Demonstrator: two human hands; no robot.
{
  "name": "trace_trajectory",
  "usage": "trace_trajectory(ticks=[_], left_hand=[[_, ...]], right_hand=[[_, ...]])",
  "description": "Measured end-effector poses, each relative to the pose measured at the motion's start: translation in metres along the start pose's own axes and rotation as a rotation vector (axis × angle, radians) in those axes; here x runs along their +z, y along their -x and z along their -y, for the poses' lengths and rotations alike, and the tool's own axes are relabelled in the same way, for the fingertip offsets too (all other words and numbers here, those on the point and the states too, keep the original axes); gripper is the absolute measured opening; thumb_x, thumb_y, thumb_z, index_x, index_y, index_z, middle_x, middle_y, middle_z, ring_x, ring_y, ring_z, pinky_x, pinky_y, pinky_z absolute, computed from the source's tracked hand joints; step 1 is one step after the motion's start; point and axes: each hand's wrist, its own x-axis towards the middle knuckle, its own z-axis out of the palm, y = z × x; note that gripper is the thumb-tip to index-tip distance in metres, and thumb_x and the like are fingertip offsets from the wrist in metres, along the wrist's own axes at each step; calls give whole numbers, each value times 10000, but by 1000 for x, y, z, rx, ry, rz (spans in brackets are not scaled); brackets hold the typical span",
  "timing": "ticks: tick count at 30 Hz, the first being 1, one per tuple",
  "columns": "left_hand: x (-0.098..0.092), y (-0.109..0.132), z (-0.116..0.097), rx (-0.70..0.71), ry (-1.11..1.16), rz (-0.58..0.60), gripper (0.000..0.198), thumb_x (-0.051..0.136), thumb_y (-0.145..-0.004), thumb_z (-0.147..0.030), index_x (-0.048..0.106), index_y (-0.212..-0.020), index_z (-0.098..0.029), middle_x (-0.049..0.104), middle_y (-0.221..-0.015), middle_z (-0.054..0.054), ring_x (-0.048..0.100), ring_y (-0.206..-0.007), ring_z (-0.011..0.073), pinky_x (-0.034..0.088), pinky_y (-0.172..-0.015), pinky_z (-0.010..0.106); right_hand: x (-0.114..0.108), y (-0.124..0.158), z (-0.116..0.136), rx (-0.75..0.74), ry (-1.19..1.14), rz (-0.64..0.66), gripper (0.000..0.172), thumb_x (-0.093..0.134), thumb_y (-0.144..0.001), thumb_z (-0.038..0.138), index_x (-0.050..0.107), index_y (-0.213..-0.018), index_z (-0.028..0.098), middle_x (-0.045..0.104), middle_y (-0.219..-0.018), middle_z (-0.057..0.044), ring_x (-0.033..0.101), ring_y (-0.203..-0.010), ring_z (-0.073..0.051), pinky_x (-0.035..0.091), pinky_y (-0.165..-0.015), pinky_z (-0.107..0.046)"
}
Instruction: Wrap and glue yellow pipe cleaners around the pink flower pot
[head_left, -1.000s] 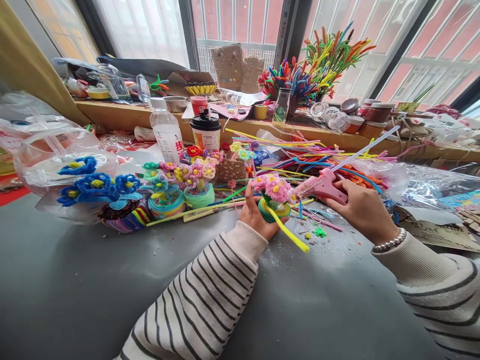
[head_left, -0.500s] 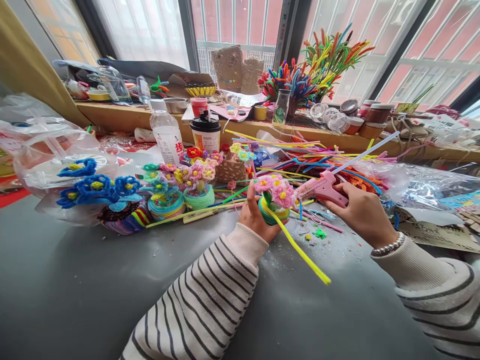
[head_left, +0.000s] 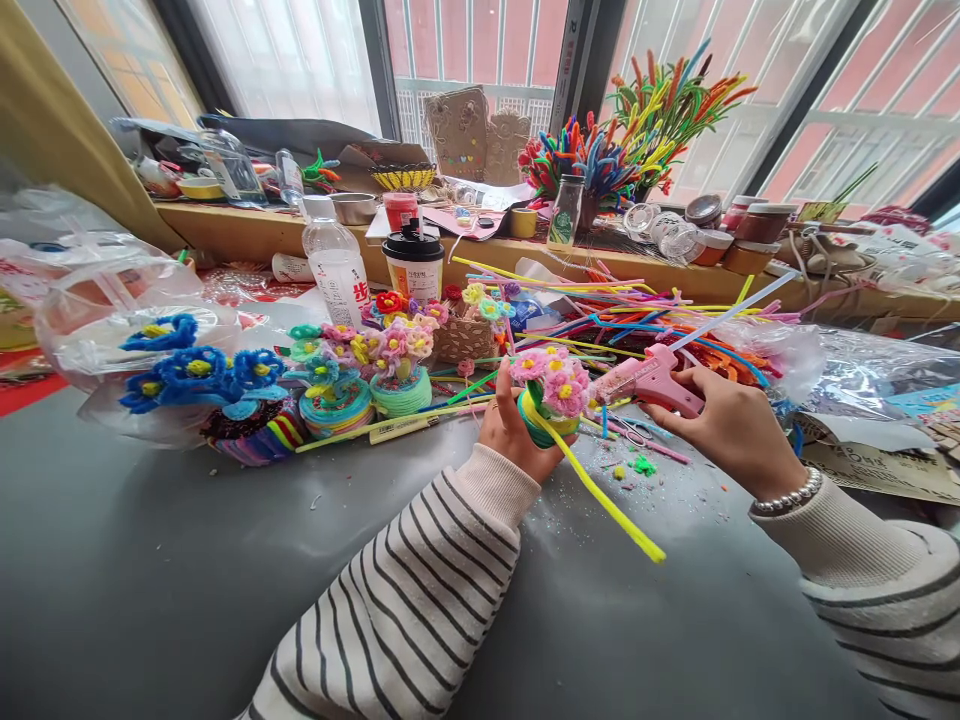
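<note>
- The near half of the desk [head_left: 187, 560] is bare grey surface from the left edge to the right edge; both striped sleeves cross it, and this is the open room for moving
- The far half is crowded up to the wooden sill [head_left: 247, 232] that runs along the desk's back edge under the window
- The left hand [head_left: 510, 425] is near the middle of the desk, its grip closed round one small flower pot [head_left: 551, 385] of pink blooms, held just above the surface
- One yellow pipe cleaner [head_left: 600, 495] runs from the pot's base down toward the near edge, its end free
- The right hand [head_left: 724, 420], with a bead bracelet [head_left: 787, 495] at the wrist, has its grip clamped on one pink glue gun [head_left: 649, 380]; the nozzle points at the pot, just beside it
- One clear glue stick [head_left: 731, 310] juts from the back of the gun toward the far right corner
- To the left stand three more pots: one with blue flowers [head_left: 225, 400] and two pastel ones [head_left: 334, 385] [head_left: 401, 370]; one woven basket [head_left: 461, 335] is behind them
- One water bottle [head_left: 335, 265] and one lidded cup [head_left: 412, 262] stand near the back edge
- A loose heap of pipe cleaners [head_left: 637, 320] lies right behind the gun, hemming in the far side
- Clear plastic bags [head_left: 97, 310] fill the left edge
- Green scraps [head_left: 641, 465] lie between the hands
</note>
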Motion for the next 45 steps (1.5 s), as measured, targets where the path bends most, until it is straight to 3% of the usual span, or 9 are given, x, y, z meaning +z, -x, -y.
trace_trajectory(ticks=[9, 29, 45], left_hand=[[0, 0, -2, 3, -8, -12, 1060, 687, -499, -343, -21, -1261, -140, 528, -910, 87, 515, -853, 240, 431, -749, 392], [2, 1, 0, 43, -26, -53, 1054, 677, -499, -344, -13, -1263, -123, 542, -876, 76, 525, -803, 231, 441, -724, 381], [0, 2, 0, -1, -30, -7, 1032, 658, -517, -389, -3, -1265, -127, 518, -877, 79, 533, -813, 236, 448, -719, 384]], right_hand=[[-1, 0, 0, 32, -24, 54, 339, 527, -642, 407, 542, -858, 146, 618, -741, -60, 558, -593, -180, 403, -524, -272], [-5, 1, 0, 9, -6, 16, 299, 520, -657, 405, 552, -819, 156, 602, -667, -44, 529, -520, -149, 373, -496, -243], [9, 2, -3, 56, -21, -12, 316, 552, -639, 384, 542, -852, 151, 616, -726, -62, 552, -580, -171, 386, -532, -255]])
